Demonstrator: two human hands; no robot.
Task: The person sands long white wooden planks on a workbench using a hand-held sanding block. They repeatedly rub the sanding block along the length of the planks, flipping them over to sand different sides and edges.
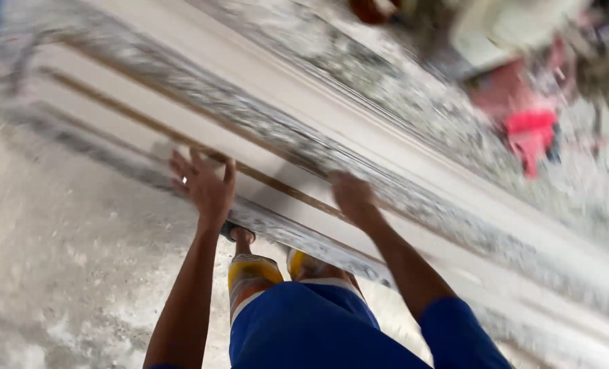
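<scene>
Dusty concrete floor (58, 273), frame blurred. Left hand (205, 184), fingers spread, lies flat on long white molded panel (270, 147); right hand (352, 198) presses same panel, fingers' curl unclear. Red tool (530, 133) well apart. Step looks like steadying the panel.

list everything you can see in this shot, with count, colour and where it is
long moulded panel: one, white with grey speckled bands and thin brown strips, running from upper left to lower right
floor: one, pale grey and dusty, left and bottom
red object: one, red, blurred, upper right; kind cannot be told
pale bulky object: one, off-white, blurred, top right
shorts: one pair, blue with yellow, orange and white trim, bottom centre
sandal: one seen, dark, under the panel edge
left hand: one, fingers spread, flat on the panel, ring on a finger
right hand: one, pressed on the panel, blurred
</scene>
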